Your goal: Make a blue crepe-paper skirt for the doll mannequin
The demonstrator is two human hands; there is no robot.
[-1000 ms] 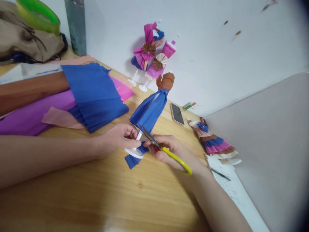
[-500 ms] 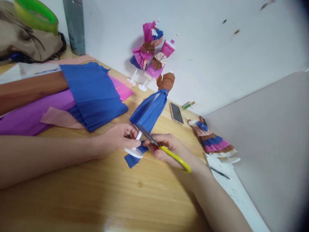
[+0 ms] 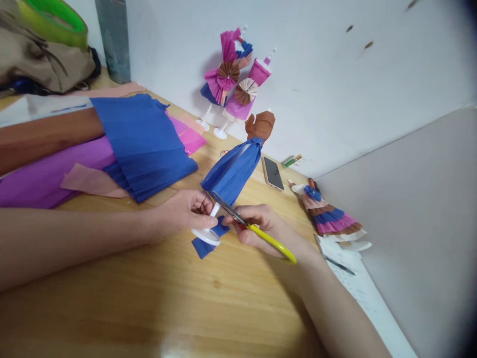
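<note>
A small dress form wears a brown paper top (image 3: 261,125) and a long blue paper skirt (image 3: 235,171), and leans away to the right. My left hand (image 3: 186,211) grips its white stand (image 3: 206,236) just under the skirt hem. Yellow-handled scissors (image 3: 272,242) are in my right hand (image 3: 264,228), with the blades together at the lower edge of the skirt. Blue paper scraps (image 3: 203,248) lie on the table below the round base.
Crepe paper sheets (image 3: 145,144) cover the table's left side. Two dressed forms (image 3: 242,92) stand by the wall. A phone (image 3: 273,173), a layered dress form (image 3: 330,214), a pen (image 3: 339,265) on paper and a bottle (image 3: 114,42) lie around.
The scissor blades have closed at the skirt hem. The dress form's top has tilted slightly to the right.
</note>
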